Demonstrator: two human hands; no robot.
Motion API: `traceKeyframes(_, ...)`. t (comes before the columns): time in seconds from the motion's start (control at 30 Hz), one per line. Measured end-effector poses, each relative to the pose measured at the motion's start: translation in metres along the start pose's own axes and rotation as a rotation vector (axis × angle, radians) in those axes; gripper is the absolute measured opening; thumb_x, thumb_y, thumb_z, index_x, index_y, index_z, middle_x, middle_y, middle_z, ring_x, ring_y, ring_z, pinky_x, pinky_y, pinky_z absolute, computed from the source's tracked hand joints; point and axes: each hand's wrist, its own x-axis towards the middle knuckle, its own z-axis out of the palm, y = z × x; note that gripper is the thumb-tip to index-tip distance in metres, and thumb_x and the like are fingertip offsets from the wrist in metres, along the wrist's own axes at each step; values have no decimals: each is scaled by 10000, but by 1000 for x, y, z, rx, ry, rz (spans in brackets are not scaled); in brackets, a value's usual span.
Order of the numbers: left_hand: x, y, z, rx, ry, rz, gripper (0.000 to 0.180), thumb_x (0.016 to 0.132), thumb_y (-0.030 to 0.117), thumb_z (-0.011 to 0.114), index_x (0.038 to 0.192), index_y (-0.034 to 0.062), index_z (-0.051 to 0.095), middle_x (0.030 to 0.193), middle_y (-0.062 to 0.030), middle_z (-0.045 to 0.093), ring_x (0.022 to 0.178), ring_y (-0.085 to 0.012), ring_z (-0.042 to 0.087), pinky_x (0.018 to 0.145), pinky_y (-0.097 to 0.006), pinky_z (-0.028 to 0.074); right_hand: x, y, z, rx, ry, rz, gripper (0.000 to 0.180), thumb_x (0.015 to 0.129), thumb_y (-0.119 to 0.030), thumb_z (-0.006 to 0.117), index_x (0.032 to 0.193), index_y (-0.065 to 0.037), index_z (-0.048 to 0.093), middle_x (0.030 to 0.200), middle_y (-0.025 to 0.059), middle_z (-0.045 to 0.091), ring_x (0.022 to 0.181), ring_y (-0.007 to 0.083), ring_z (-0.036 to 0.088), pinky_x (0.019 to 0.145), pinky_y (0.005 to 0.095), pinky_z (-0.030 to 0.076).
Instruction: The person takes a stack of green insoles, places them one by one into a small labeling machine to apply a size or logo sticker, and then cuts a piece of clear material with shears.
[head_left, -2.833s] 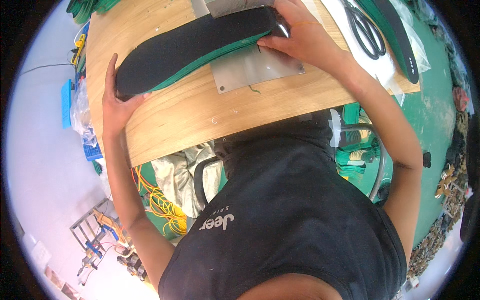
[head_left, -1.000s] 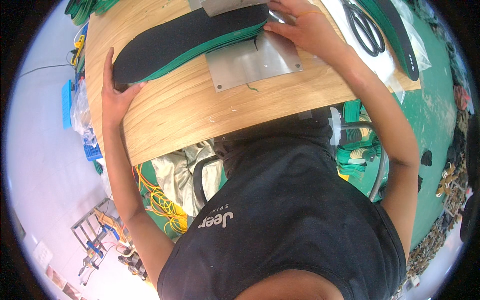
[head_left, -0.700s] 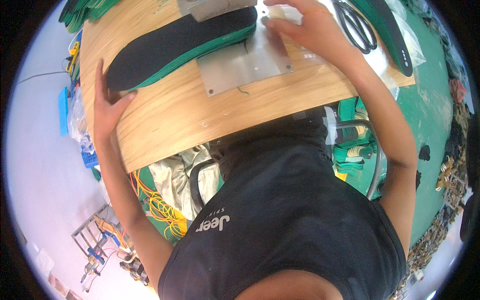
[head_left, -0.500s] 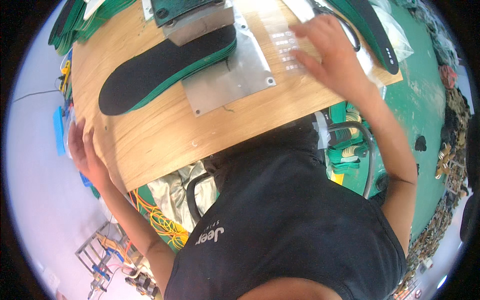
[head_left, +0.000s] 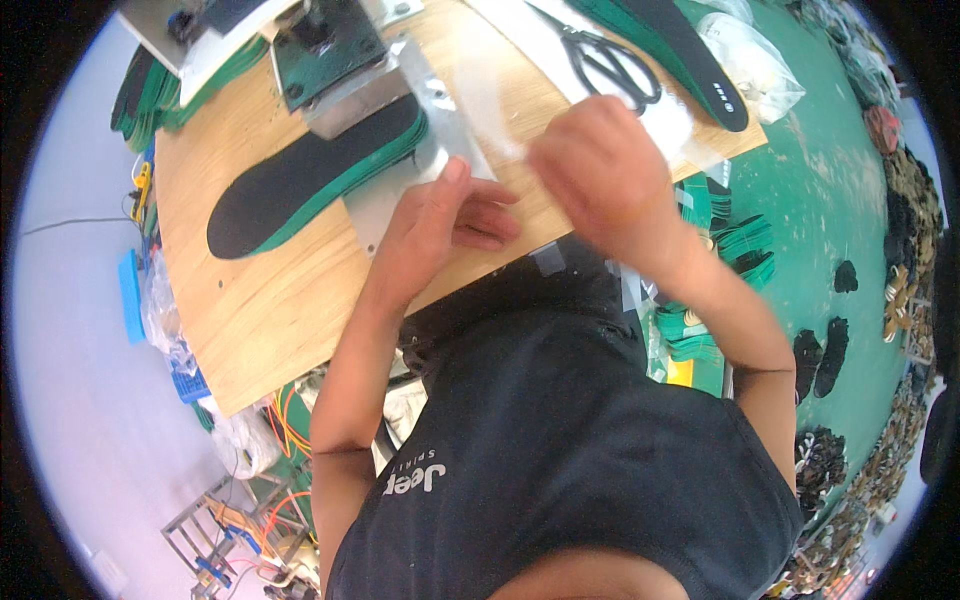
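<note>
Left hand (head_left: 440, 225) open, fingers spread on the metal plate (head_left: 400, 200); right hand (head_left: 600, 170) blurred, seems to pinch a clear film sheet (head_left: 490, 95) above the wooden bench (head_left: 270, 310); film could crease if tugged (motion is quick); one black-and-green insole (head_left: 310, 175) under the press (head_left: 330, 45); one pair of scissors (head_left: 605, 65).

two hands (head_left: 440, 225), one scissors (head_left: 610, 65), one metal plate (head_left: 425, 165)
</note>
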Motion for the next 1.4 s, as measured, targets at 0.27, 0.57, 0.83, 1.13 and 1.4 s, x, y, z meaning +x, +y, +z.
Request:
traceKeyframes(0.27, 7, -19, -4, 37, 34, 132, 198, 896, 97, 538, 971, -64, 626, 895, -162, 690, 820, -195, 667, 765, -313, 534, -21, 49, -21, -87, -12, 320, 402, 752, -210, 700, 1067, 4, 570, 976, 161, 591, 899, 344, 561, 792, 414, 487)
traceKeyframes(0.57, 8, -19, -5, -45, 18, 105, 219, 930, 109, 476, 1037, -42, 591, 907, -187, 671, 841, -284, 683, 778, -355, 552, 23, 124, -22, -146, -591, 683, 440, 732, -221, 650, 1077, 28, 539, 878, 256, 614, 870, 358, 619, 778, 420, 480)
traceKeyframes(0.83, 5, -16, -6, -13, 15, 135, 225, 950, 163, 504, 1027, -31, 588, 821, -155, 681, 797, -235, 685, 738, -316, 546, -8, 70, -49, 812, 101, 776, 569, 824, -270, 657, 1292, -7, 467, 929, 142, 617, 741, 216, 636, 652, 287, 500)
traceKeyframes(1.13, 1, -14, -2, -124, 159, 129, 230, 947, 168, 516, 991, -43, 596, 737, -163, 671, 718, -266, 686, 696, -345, 553, -78, -11, -59, 1279, -455, 1126, 1152, 500, -477, 895, 1394, 25, 370, 1154, 111, 555, 985, 188, 535, 854, 288, 393)
traceKeyframes(1.4, 0, -15, 2, -154, 30, 132, 216, 946, 158, 532, 977, -44, 605, 762, -134, 670, 710, -197, 677, 654, -292, 539, -67, 4, -58, 1101, -655, 961, 1181, 498, -487, 891, 1404, 36, 342, 1254, 170, 553, 1150, 224, 532, 988, 315, 365)
